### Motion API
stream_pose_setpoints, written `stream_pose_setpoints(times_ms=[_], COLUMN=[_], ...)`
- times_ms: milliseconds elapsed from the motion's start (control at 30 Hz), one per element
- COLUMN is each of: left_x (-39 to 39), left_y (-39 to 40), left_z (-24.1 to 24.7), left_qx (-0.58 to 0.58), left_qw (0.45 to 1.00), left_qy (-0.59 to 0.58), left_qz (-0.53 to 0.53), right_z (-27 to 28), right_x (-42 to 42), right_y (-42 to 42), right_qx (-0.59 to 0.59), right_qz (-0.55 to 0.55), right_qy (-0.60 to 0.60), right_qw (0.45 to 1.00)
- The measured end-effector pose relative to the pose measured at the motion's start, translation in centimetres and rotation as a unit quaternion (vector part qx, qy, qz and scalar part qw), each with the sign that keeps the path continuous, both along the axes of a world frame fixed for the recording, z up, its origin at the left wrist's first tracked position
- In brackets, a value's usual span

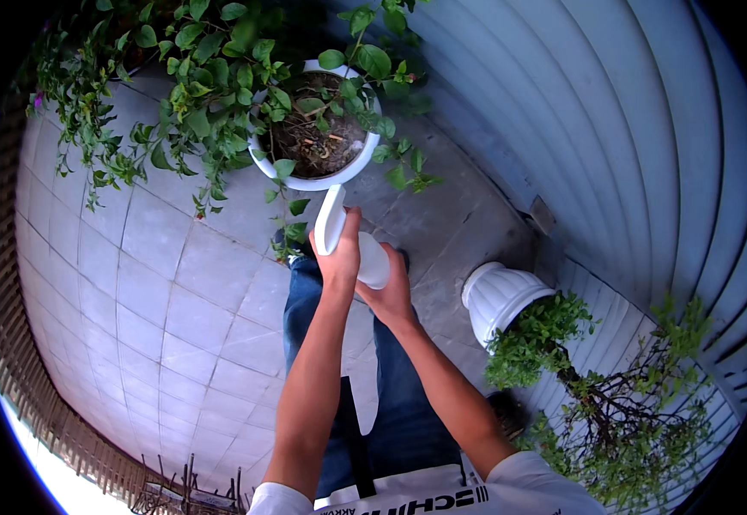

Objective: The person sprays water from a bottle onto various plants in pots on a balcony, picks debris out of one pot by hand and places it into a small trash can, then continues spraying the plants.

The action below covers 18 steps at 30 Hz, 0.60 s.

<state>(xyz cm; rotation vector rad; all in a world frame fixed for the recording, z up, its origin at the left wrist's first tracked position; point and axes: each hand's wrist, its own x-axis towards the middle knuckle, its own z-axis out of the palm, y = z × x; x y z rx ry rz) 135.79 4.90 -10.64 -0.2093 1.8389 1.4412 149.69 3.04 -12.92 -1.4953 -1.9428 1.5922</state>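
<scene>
My left hand (340, 248) is wrapped around the neck of a white plastic spray bottle (373, 261), just below its trigger head. The bottle's lower body rests against the palm and fingers of my right hand (394, 290). The white spray head points away from me, close to the near rim of a round white flowerpot (341, 179). Dark soil (319, 151) with dry debris and small orange-tan bits fills that pot. Leafy green stems (212, 96) spread from it and hang to the left.
A fluted white pot (499, 299) with a small bushy tree (541, 341) stands at the right. Behind it rises a pale ribbed metal wall (560, 116). Grey floor tiles (212, 257) lie at the left, bordered by a slatted railing (32, 335). Thin metal rods stick up at the bottom left.
</scene>
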Motion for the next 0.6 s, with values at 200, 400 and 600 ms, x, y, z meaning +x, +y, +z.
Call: stream_pose_setpoints(times_ms=[200, 400, 600], left_x=[3.2, 4.6, 4.6], left_y=[1.8, 3.9, 3.6], left_z=[1.1, -3.5, -3.3], left_qx=[0.048, 0.035, 0.046], left_qw=[0.994, 0.995, 0.995], left_qy=[0.072, 0.09, 0.085], left_qz=[-0.059, 0.027, 0.023], right_z=[-1.5, -6.3, -5.0], right_x=[1.7, 3.4, 3.3], right_y=[1.4, 4.6, 5.2], right_qx=[-0.041, 0.023, 0.017], right_qz=[-0.017, 0.029, 0.044], right_qy=[0.059, 0.037, 0.001], right_qw=[0.997, 0.999, 0.999])
